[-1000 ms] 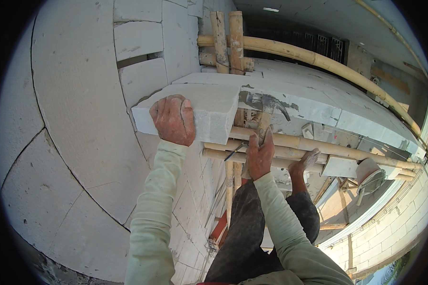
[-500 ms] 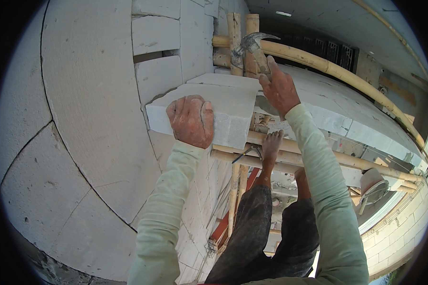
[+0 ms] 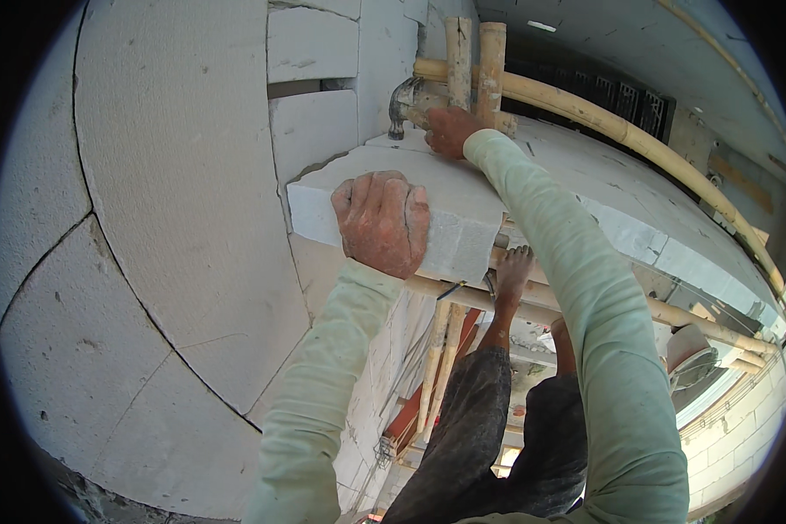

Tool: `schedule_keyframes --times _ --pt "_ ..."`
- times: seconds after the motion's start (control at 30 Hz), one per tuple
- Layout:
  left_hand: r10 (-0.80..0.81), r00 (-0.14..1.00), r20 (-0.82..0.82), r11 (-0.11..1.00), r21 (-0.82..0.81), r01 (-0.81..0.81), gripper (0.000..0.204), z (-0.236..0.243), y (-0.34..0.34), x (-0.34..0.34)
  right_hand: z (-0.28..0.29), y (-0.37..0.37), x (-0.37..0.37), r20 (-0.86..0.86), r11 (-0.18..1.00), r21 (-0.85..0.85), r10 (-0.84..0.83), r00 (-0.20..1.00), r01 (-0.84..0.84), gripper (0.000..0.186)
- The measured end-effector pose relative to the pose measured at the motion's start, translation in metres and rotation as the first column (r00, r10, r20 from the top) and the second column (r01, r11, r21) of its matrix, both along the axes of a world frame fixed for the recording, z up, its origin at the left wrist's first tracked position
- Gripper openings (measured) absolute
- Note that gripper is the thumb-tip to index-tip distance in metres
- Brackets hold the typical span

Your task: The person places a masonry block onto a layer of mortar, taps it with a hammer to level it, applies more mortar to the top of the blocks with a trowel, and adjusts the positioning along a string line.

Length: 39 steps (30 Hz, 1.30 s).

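Note:
My left hand [image 3: 381, 225] is closed, its dusty fingers bent over the near edge of a white, lightweight masonry block [image 3: 463, 196]. That block lies flat against the wall, jutting out over bamboo poles. Further off, my right hand [image 3: 452, 133] grips a claw hammer [image 3: 401, 106] by its handle. The hammer's head is down at the far side of the block, beside the wall; whether it touches the block I cannot tell.
At left rises a white block wall [image 3: 175, 175] with a gap in it. Bamboo poles [image 3: 576, 106] cross behind and below. My bare foot [image 3: 513, 271] rests on a pole, near a thin dark tool [image 3: 451, 290]. A bucket [image 3: 690, 354] hangs at lower right.
The hammer has swung left and down from above the bamboo uprights to the block's far side. My left hand stays on the block, and the whole view has shifted slightly.

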<state>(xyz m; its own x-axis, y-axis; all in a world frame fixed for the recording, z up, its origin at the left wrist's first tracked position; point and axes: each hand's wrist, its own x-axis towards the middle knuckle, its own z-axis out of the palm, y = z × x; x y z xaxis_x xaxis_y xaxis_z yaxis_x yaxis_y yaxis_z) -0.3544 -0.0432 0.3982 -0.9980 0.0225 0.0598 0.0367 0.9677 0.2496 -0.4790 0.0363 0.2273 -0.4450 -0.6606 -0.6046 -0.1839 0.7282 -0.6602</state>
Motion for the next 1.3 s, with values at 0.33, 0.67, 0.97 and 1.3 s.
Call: schedule_keyframes --times 0.33,0.67,0.97,1.3 --pt "-0.007 1.0 -0.016 1.0 -0.002 0.007 0.01 -0.001 0.001 -0.001 0.011 -0.012 -0.012 -0.031 1.0 -0.021 0.018 0.999 -0.018 0.033" --pt "-0.003 1.0 0.003 1.0 0.003 0.003 0.011 -0.001 0.001 -0.001 0.015 -0.013 -0.012 -0.053 0.999 0.016 0.05 0.997 -0.049 0.033" --pt "-0.007 1.0 0.002 1.0 -0.002 0.007 0.012 0.0 0.0 0.0 0.021 -0.011 -0.019 -0.03 0.999 -0.029 -0.029 0.999 0.028 0.033" --pt "-0.018 1.0 0.001 1.0 -0.012 0.018 0.016 -0.001 0.001 -0.001 0.02 0.041 -0.007 -0.124 0.991 -0.103 -0.101 0.987 0.089 0.036"
